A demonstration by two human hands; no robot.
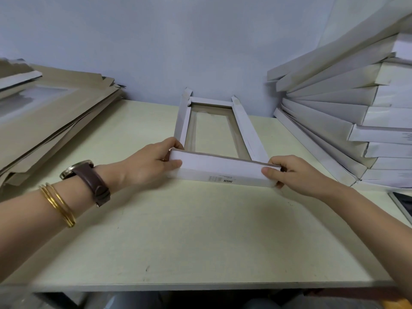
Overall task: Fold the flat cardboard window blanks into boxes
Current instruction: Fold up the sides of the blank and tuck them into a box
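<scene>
A white cardboard window box [219, 169] lies on the cream table [200, 241], half formed. Its long side walls stand up and run away from me, with a clear window panel between them. The near end wall is folded upright and carries a small printed label. My left hand [153, 166] pinches the near left corner of that end wall, thumb on the outside. My right hand [289, 175] pinches the near right corner the same way. The far end flaps stick up loosely by the wall.
A heap of flat brown-backed blanks [55, 112] covers the table's left side. Folded white boxes [347, 112] are stacked high at the right, leaning against the wall. A dark flat object [401, 204] lies at the right edge. My left wrist carries a watch and gold bangles.
</scene>
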